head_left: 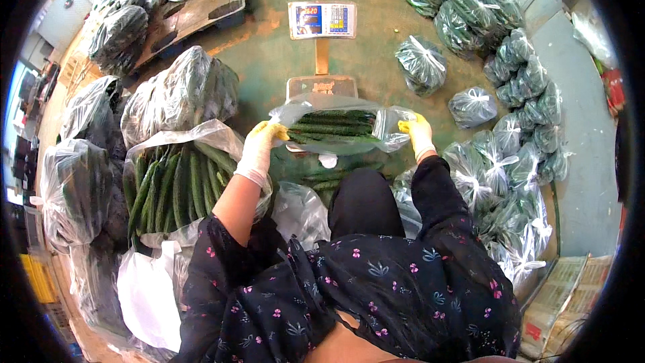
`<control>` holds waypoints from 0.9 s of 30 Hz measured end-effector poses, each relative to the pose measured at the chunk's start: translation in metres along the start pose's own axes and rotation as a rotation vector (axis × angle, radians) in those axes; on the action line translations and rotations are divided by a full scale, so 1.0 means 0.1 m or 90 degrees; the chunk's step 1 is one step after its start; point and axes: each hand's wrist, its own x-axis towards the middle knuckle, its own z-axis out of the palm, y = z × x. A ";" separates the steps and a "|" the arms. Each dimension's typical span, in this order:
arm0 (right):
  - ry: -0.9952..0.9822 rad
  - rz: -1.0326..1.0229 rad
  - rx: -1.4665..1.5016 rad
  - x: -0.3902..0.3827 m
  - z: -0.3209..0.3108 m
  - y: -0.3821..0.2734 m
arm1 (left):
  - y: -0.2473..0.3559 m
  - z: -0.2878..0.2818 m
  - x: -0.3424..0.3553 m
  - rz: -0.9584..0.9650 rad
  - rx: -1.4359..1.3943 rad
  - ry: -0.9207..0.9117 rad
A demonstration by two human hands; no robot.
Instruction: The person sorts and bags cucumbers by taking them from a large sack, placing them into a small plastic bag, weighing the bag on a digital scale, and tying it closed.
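A clear plastic bag (383, 140) stretches sideways between my two hands, with several dark green cucumbers (336, 124) lying inside it. My left hand (264, 146), in a white glove with yellow fingers, grips the bag's left end. At the other end, my right hand (418, 134), gloved the same way, pinches the plastic. The bag is at the platform of a weighing scale (322, 85); whether it rests there I cannot tell. Beyond it stands the scale's lit display (322, 20) on a post. Close by my left forearm, a large open bag (208, 131) is full of loose cucumbers (176, 188).
Tied bags of cucumbers (497, 161) are piled along the right. Two single tied bags, one farther (421, 65) and one nearer (472, 107), sit on the green floor (269, 47). Big filled sacks (181, 94) stand left, below a pallet (201, 10). White plastic bags (149, 296) lie near left.
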 end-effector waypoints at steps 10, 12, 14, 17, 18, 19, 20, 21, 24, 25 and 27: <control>-0.227 -0.429 0.598 -1.02 -0.49 -2.09 | 1.69 0.16 -0.53 0.487 0.630 0.077; -0.250 -0.611 0.580 -1.47 -0.61 -2.57 | 2.25 -0.10 -0.77 0.522 0.287 -0.093; -0.203 -0.765 0.467 -1.84 -0.77 -2.87 | 2.74 0.05 -1.21 0.519 0.210 -0.105; 0.007 -1.021 0.202 -2.27 -1.01 -3.17 | 3.24 0.00 -1.76 0.686 0.346 -0.090; 0.075 -1.058 0.157 -2.41 -1.06 -3.22 | 3.36 0.18 -2.15 0.581 0.076 -0.179; 0.069 -1.089 0.143 -2.58 -1.13 -3.27 | 3.52 0.17 -2.42 0.593 0.097 -0.257; 0.046 -1.124 0.142 -2.73 -1.12 -3.32 | 3.62 0.09 -2.72 0.604 0.128 -0.317; 0.010 -1.148 0.173 -2.89 -1.10 -3.32 | 3.59 0.08 -2.94 0.683 0.157 -0.237; -0.026 -1.175 0.228 -3.28 -1.04 -3.29 | 3.43 0.12 -3.44 0.858 0.313 -0.199; -0.103 -1.126 0.287 -3.37 -1.00 -3.26 | 3.39 0.07 -3.58 0.912 0.457 -0.065; -0.281 -1.001 0.457 -3.61 -0.81 -3.16 | 3.24 0.05 -3.89 0.899 0.502 -0.001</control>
